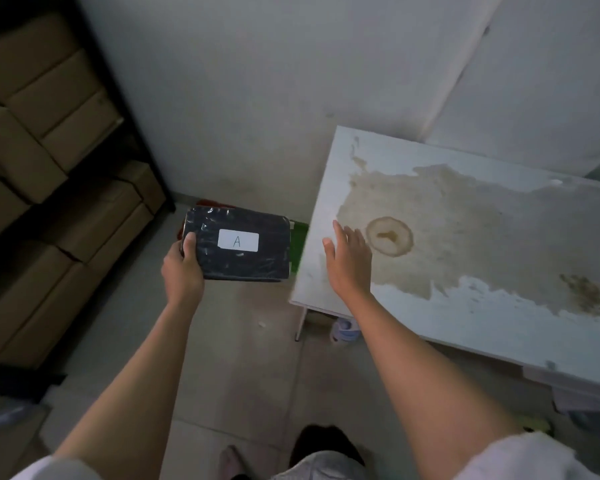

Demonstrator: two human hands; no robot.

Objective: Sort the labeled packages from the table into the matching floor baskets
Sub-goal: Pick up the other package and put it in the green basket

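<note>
The left hand [182, 268] holds a dark package [238, 245] with a white label "A" [238, 240] above the floor, left of the desk [482, 258]; its fingers are clamped on the package's left edge. The right hand [349, 261] is over the desk's left edge, fingers apart and holding nothing.

Package [238, 244]: black, glossy wrap with pale highlights; white rectangular label [238, 240] bearing a dark handwritten "A". Behind it, partly hidden: a red item [212, 203] at the package's upper edge and a bright green item [298, 244] at its right edge; neither can be identified.

Table [326, 209]: white surface, worn through across a broad irregular patch to beige-tan; one brown ring stain [389, 236] with a darker centre; one mottled olive-brown blotch [585, 293].

Cardboard boxes [32, 98]: plain brown. Shelf frame [118, 98]: black. Wall [257, 64]: off-white, faintly smudged. Floor [250, 358]: grey tile. Sleeves [520, 455]: white.
</note>
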